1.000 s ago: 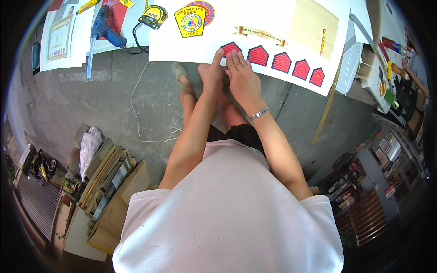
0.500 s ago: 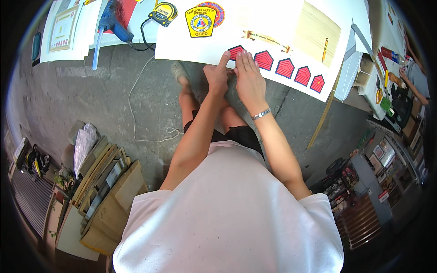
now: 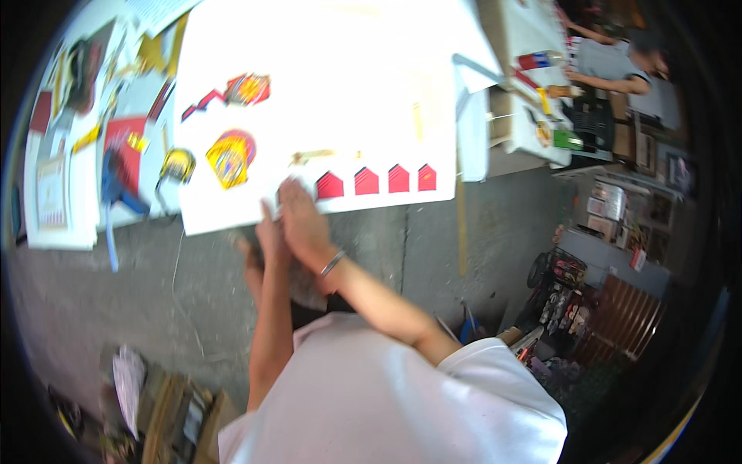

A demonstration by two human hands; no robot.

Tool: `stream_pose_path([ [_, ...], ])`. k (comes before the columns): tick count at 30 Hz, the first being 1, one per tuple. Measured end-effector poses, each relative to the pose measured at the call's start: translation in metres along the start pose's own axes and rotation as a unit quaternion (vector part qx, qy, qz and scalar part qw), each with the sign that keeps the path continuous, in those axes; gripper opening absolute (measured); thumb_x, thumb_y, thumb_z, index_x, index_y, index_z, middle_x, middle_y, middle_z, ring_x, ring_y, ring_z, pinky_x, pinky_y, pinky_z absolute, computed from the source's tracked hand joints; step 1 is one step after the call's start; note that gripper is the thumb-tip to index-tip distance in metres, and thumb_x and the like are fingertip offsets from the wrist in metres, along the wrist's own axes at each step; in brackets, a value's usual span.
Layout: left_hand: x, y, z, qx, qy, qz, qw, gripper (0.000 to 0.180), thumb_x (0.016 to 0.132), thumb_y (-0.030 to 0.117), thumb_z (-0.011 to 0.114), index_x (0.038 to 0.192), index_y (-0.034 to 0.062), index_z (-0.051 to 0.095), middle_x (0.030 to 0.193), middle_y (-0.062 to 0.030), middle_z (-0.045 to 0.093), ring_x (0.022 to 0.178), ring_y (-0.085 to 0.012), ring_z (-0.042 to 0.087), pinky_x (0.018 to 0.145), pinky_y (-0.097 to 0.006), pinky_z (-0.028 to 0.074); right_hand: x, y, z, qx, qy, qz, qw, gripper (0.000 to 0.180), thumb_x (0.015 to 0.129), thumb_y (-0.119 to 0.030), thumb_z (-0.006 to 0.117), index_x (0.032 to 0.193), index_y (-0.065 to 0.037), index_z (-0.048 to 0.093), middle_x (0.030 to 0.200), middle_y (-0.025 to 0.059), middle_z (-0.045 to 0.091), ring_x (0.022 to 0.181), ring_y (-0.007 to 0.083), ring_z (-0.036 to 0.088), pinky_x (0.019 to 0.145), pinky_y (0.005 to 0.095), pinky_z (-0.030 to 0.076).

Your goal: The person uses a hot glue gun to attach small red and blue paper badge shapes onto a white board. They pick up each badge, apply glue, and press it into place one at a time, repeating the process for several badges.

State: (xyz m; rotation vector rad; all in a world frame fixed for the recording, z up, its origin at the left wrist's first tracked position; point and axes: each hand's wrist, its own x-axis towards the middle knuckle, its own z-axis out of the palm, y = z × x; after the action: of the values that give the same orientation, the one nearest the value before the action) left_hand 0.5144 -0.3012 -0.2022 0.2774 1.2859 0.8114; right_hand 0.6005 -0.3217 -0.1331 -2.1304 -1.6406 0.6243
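Note:
A large white board (image 3: 371, 100) lies on the table, with its near edge at my hands. Along that edge runs a row of red house-shaped badges (image 3: 379, 180) with dark borders. My left hand (image 3: 272, 233) is closed at the near edge, its thumb on top and its other fingers mostly hidden. Close beside it, my right hand (image 3: 304, 224) lies flat with fingers stretched together, covering most of one badge at the row's left end. A bracelet circles my right wrist. Farther left on the board are a yellow shield-shaped emblem (image 3: 229, 160) and a red-and-yellow emblem (image 3: 249, 89).
Left of the board are a tape measure (image 3: 178, 165), a blue glue gun (image 3: 120, 189) and printed sheets (image 3: 52, 193). A metal ruler (image 3: 478, 69) lies at the right. Another person (image 3: 618, 73) works at the far right table. Cardboard pieces (image 3: 166, 414) stand at lower left.
The view has swung, so the board sits lower and farther left, and more of its far part shows. My hands stay at its near edge, my right still flat over the end badge.

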Motion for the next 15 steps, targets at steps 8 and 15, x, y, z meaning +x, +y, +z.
stream_pose_path([
  [8,-0.007,0.015,0.007,-0.072,-0.006,-0.057,0.996,0.056,0.103,0.045,0.063,0.136,0.0003,0.056,0.119,-0.0106,0.066,0.097,-0.0189,0.067,0.080,-0.030,0.057,-0.020,0.008,0.002,-0.078,-0.017,-0.083,0.993,0.056,0.101,-0.020,0.051,0.151,0.003,0.044,0.157,0.0181,0.046,0.151,0.0306,0.037,0.122,0.0444,0.031],
  [15,-0.017,0.024,0.020,-0.006,-0.010,-0.010,1.000,0.050,0.093,0.022,0.079,0.133,0.0028,0.057,0.113,-0.0097,0.069,0.073,-0.0201,0.070,0.052,-0.028,0.058,-0.033,0.035,-0.024,-0.061,0.001,-0.076,0.995,0.051,0.103,-0.020,0.051,0.149,0.002,0.048,0.155,0.0165,0.049,0.149,0.0294,0.041,0.121,0.0440,0.033],
])
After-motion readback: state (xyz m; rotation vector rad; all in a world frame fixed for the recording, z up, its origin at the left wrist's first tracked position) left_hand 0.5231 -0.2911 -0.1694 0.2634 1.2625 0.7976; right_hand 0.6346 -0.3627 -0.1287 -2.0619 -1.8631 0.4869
